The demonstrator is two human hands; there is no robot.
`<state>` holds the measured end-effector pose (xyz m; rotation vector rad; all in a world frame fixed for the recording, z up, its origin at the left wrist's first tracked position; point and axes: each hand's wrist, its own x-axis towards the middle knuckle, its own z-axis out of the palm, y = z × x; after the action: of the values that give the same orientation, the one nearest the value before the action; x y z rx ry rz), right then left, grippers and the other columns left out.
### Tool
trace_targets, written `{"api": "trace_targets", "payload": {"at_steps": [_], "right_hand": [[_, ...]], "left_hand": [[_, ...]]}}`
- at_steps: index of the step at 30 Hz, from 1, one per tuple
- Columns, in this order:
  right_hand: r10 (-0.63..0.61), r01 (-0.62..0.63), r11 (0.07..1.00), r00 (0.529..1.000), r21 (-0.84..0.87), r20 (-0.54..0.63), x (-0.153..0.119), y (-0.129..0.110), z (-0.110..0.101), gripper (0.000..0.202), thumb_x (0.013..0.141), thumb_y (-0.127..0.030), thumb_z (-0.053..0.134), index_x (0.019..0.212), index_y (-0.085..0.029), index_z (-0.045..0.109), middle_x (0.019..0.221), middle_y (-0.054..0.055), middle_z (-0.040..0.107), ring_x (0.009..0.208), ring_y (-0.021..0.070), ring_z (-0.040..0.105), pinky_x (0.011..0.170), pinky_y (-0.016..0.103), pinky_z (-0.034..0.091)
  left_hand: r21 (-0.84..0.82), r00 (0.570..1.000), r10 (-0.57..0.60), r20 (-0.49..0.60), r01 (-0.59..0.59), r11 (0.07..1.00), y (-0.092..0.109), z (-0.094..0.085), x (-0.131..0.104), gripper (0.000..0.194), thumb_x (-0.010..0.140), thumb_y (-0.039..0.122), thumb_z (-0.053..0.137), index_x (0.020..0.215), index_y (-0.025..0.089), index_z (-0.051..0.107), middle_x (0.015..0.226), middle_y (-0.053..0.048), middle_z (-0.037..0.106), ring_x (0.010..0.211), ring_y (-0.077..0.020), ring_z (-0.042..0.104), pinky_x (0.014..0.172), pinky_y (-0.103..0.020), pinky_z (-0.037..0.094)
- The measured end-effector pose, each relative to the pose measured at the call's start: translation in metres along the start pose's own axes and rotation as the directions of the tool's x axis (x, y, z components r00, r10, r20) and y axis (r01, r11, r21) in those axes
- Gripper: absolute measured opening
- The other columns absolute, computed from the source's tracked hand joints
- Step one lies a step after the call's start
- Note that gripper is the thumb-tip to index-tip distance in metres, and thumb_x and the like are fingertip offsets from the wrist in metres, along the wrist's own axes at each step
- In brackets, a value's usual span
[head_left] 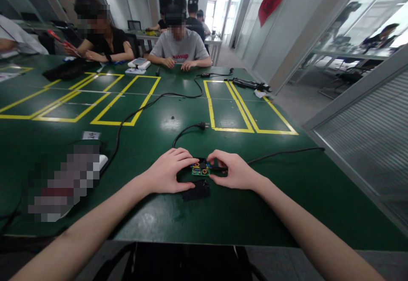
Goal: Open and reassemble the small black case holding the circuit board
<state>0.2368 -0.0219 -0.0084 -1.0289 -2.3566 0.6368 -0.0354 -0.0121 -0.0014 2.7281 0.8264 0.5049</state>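
A small green circuit board [200,170] with copper coils lies between my two hands, near the middle of the green table [153,221]. My left hand [174,170] is at its left side, fingertips at the board's upper edge and thumb apart, over a black cover piece [196,191]. The cover lies just in front of the board. My right hand [231,170] curls around the black cable end [219,169] at the board's right side, with thumb and fingertips near the board's edge. Whether the left fingers press on the board is hard to tell.
Behind the board is a black plug [203,125]. Yellow tape rectangles [232,130] mark the table. A long black cable [153,101] crosses it. A blurred object [66,183] lies at left, a folded tripod [248,84] at the back right. People sit across the table.
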Motion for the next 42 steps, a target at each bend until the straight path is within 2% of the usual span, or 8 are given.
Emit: {"api": "trace_targets", "payload": {"at_steps": [3,8,15,20,23,30,34,42], "right_hand": [[0.037,-0.037,0.999,0.999,-0.011,0.009,-0.002,0.006,-0.001,0.018,0.084,-0.026,0.078,0.098,-0.021,0.069,0.08,0.0,0.07,0.067,0.0134,0.063,0.059,0.023,0.046],[0.054,-0.05,0.993,0.998,0.103,-0.039,-0.002,0.007,0.007,0.013,0.089,-0.031,0.077,0.092,-0.018,0.074,0.069,0.0,0.071,0.058,0.0127,0.062,0.055,0.023,0.046],[-0.002,0.013,0.997,0.989,0.075,-0.145,-0.002,0.004,0.008,0.016,0.092,-0.035,0.074,0.091,-0.019,0.078,0.081,0.005,0.078,0.069,0.0164,0.071,0.064,0.026,0.054],[-0.079,0.084,0.996,0.985,0.027,-0.153,-0.001,0.007,0.012,0.017,0.094,-0.036,0.072,0.093,-0.021,0.078,0.084,0.006,0.079,0.074,0.0184,0.073,0.07,0.028,0.056],[-0.102,0.106,0.994,0.982,0.015,-0.159,0.001,0.008,0.017,0.015,0.095,-0.034,0.072,0.094,-0.021,0.078,0.083,0.006,0.078,0.075,0.0189,0.073,0.07,0.029,0.056],[-0.166,0.174,0.984,0.973,0.033,-0.163,0.005,0.005,0.02,0.013,0.097,-0.032,0.069,0.097,-0.022,0.076,0.091,0.006,0.075,0.083,0.019,0.073,0.074,0.03,0.058],[-0.207,0.21,0.978,0.964,-0.003,-0.167,0.005,0.005,0.018,0.011,0.097,-0.031,0.069,0.096,-0.021,0.075,0.098,0.007,0.072,0.086,0.0185,0.072,0.075,0.03,0.058],[-0.18,0.173,0.983,0.97,-0.056,-0.163,0.004,0.006,0.021,0.005,0.094,-0.026,0.072,0.092,-0.021,0.072,0.11,0.008,0.072,0.091,0.0193,0.073,0.077,0.032,0.059]], "left_hand": [[0.002,1.0,-0.006,-0.002,0.006,1.0,-0.001,0.001,0.0,0.062,0.082,0.046,0.081,0.135,0.02,0.063,0.128,-0.012,0.069,0.122,-0.0314,0.063,0.105,-0.047,0.05],[-0.025,0.999,-0.008,-0.04,0.007,1.0,-0.004,0.004,0.0,0.062,0.083,0.047,0.08,0.136,0.02,0.063,0.132,-0.014,0.069,0.126,-0.0314,0.063,0.109,-0.047,0.051],[-0.043,1.0,-0.006,-0.023,0.005,0.999,-0.005,0.003,0.0,0.061,0.082,0.043,0.08,0.135,0.019,0.063,0.136,-0.016,0.068,0.13,-0.0321,0.061,0.109,-0.048,0.053],[-0.052,1.0,-0.007,-0.028,0.006,0.999,-0.004,0.001,0.0,0.059,0.08,0.039,0.083,0.133,0.022,0.063,0.136,-0.013,0.068,0.135,-0.0319,0.059,0.111,-0.047,0.052],[-0.055,1.0,-0.012,-0.027,0.01,0.998,-0.004,0.001,0.001,0.06,0.079,0.038,0.084,0.132,0.02,0.063,0.136,-0.015,0.067,0.134,-0.0328,0.059,0.11,-0.048,0.054],[-0.169,1.0,-0.021,-0.021,0.018,0.985,-0.012,0.0,0.003,0.035,0.081,0.033,0.081,0.113,0.021,0.071,0.133,-0.013,0.068,0.133,-0.0306,0.061,0.107,-0.046,0.057],[-0.167,0.999,-0.028,-0.037,0.021,0.986,-0.015,0.002,0.002,0.036,0.082,0.033,0.081,0.115,0.022,0.072,0.133,-0.012,0.068,0.131,-0.0301,0.062,0.106,-0.046,0.057],[-0.151,0.997,-0.024,-0.069,0.013,0.988,-0.016,0.004,0.002,0.047,0.084,0.034,0.08,0.128,0.023,0.067,0.138,-0.013,0.067,0.136,-0.0308,0.058,0.11,-0.049,0.055]]}}
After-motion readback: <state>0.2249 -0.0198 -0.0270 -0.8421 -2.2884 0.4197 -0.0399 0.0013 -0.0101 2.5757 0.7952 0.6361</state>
